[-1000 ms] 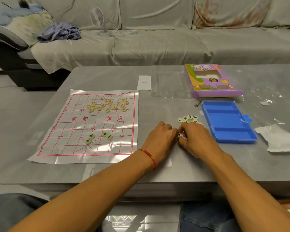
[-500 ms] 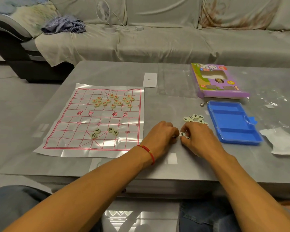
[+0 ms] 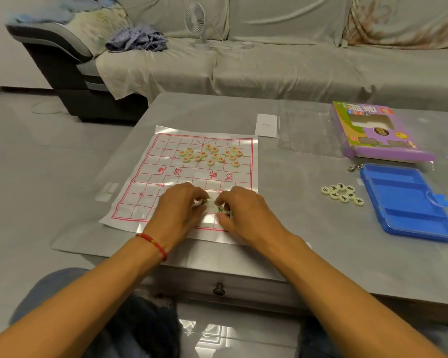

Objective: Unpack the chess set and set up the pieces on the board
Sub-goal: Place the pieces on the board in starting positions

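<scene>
Board (image 3: 145,187): thin glossy sheet w/ red printed grid, flat on grey table (image 3: 282,228), edges slightly wavy, glare patches.
Left hand (image 3: 181,205): over near half of board, fingers curled, pinching small round black-marked discs (image 3: 219,209) at fingertips; red cord bracelet (image 3: 153,242) on wrist.
Right hand (image 3: 243,213): just beside left, fingertips nearly meeting it, fingers curled down on same cluster of discs; a couple of discs show between the two hands.
Red pieces (image 3: 210,153): cream round discs w/ red characters, loose bunch on far half of board, not on grid points.
Black pieces (image 3: 343,194): cream discs w/ black characters, tight clump on bare table, just left of tray.
Tray (image 3: 404,202): blue plastic, rectangular, shallow compartments, rounded corners, small tab on right edge.
Box (image 3: 378,135): purple/green card carton w/ cut-out window, lying flat beyond tray.
Clear wrap (image 3: 305,130): transparent film, flat, left of box.
White card (image 3: 266,125): small rectangle beyond board corner.
Sofa (image 3: 269,60): grey cloth cover, creased; small white fan (image 3: 195,21) on seat.
</scene>
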Tool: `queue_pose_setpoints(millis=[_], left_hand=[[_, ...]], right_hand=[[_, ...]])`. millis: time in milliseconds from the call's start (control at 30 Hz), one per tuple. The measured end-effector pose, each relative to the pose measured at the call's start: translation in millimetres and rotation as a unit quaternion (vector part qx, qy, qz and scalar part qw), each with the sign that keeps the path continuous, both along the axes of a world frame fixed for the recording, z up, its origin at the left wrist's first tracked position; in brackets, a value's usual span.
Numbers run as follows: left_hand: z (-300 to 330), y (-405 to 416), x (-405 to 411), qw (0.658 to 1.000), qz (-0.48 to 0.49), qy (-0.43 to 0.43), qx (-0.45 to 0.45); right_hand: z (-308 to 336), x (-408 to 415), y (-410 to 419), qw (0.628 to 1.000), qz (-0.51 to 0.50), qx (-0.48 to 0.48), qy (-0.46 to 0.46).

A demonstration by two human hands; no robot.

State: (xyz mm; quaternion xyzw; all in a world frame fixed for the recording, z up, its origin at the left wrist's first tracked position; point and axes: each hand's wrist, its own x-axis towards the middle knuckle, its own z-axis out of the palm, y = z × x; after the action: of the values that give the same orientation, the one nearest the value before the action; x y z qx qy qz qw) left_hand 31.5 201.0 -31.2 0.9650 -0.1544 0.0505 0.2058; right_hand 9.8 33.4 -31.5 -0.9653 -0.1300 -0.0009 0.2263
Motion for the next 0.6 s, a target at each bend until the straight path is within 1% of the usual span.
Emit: queue_pose_setpoints(millis=[67, 167, 300, 467, 600], left_hand=[[0.0, 1.1, 1.7, 1.0, 0.002, 0.016, 0.013], [-2.8, -1.9, 3.1, 0.999, 0.002, 0.014, 0.036], [-9.2, -2.1, 0.6, 0.999, 0.002, 0.005, 0.044], [-4.7, -15.6, -4.6, 0.999, -0.021, -0.005, 0.037], [-0.8, -61.5, -11.2, 0.997, -0.081, -0.019, -0.001]], right_hand=[[-2.9, 8.5, 11.1, 0.999, 0.012, -0.028, 0.01], [-4.3, 12.7, 15.9, 0.999, 0.01, -0.049, 0.003], [-2.2, 5.5, 7.5, 0.999, 0.012, -0.035, -0.013], [5.4, -11.5, -40.4, 0.998, -0.014, -0.039, -0.037], [0.2, -26.3, -100.3, 0.987, -0.079, -0.113, -0.078]])
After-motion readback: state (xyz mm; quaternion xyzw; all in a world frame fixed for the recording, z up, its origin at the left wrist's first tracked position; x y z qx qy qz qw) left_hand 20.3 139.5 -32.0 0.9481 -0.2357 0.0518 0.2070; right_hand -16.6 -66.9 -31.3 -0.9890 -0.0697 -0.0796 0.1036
